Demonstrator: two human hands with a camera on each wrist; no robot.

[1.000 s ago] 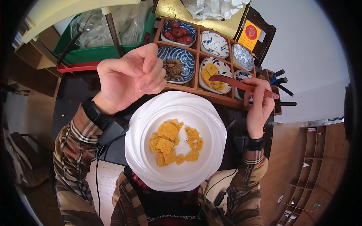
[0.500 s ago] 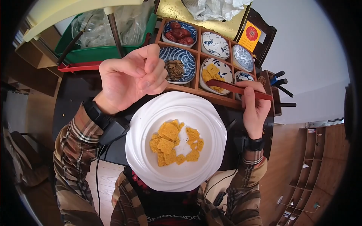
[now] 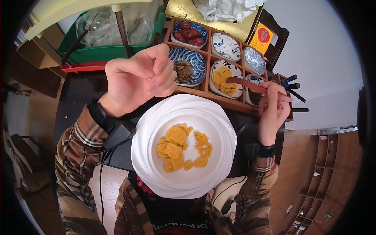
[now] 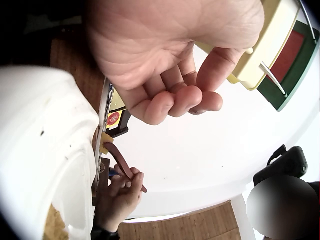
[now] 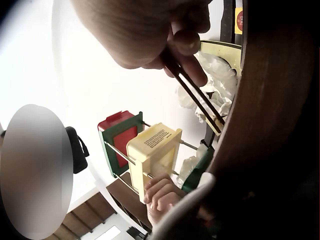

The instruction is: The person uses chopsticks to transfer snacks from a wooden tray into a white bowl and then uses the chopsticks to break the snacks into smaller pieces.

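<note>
My right hand (image 3: 273, 113) grips reddish-brown wooden tongs (image 3: 254, 86); its two thin prongs show in the right wrist view. Their tips reach over a patterned dish (image 3: 239, 74) and overlap the yellow crisp-like pieces (image 3: 221, 84) in it. In the left wrist view, a yellow piece (image 4: 105, 142) shows right at the tips. My left hand (image 3: 139, 78) is held up at the left of a white bowl (image 3: 143, 156), fingers loosely curled, with nothing seen in them. Flat yellow crisps (image 3: 176, 135) lie in this bowl.
A divided wooden tray (image 3: 203, 94) holds red dates (image 3: 190, 33), seeds (image 3: 183, 73) and patterned dishes. A green container (image 3: 156, 29) of plastic bags stands at the back left, crumpled white paper (image 3: 227, 9) at the back. Black-handled tools (image 3: 295, 92) stick out at the right.
The tongs dipped lower over the dish of yellow pieces, then rose and shifted right, with the right hand moving along. The left hand keeps its pose.
</note>
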